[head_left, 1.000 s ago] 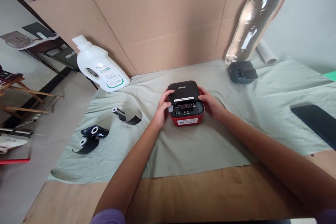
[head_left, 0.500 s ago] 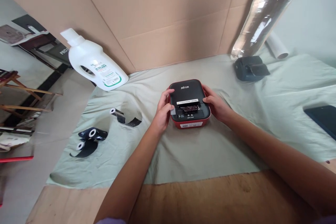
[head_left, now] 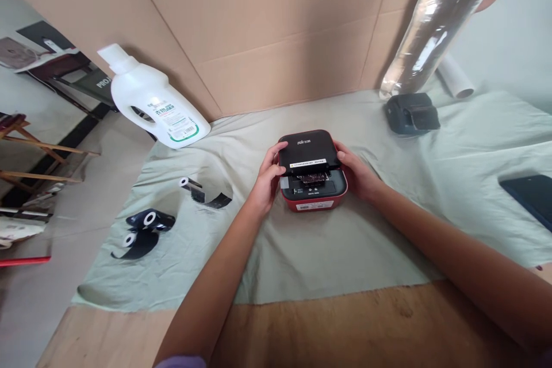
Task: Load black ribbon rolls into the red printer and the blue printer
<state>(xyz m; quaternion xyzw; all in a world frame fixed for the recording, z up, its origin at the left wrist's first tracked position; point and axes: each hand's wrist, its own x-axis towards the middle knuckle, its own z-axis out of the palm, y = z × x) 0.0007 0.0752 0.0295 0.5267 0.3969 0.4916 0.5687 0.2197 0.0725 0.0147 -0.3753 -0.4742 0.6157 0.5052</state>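
Note:
A small label printer (head_left: 319, 189) with a red body and black top stands on the green cloth in front of me. Its black lid (head_left: 308, 148) is raised slightly at the near edge, and dark shiny ribbon shows in the slot below it. My left hand (head_left: 268, 181) grips the printer's left side, thumb at the lid's near corner and fingers along the side. On the right side my right hand (head_left: 357, 171) holds the lid's edge with its thumb; its other fingers are partly hidden behind the printer.
Black ribbon rolls (head_left: 149, 227) and a loose ribbon piece (head_left: 207, 192) lie at left. A white detergent bottle (head_left: 159, 100) stands behind them. At back right are a dark device (head_left: 413, 114), a clear wrapped roll (head_left: 435, 29) and a white tube (head_left: 456, 76). A phone (head_left: 528, 195) lies far right.
The printer's lid has lifted a little at its near edge, opening a gap above the base. Both thumbs have moved slightly up with it.

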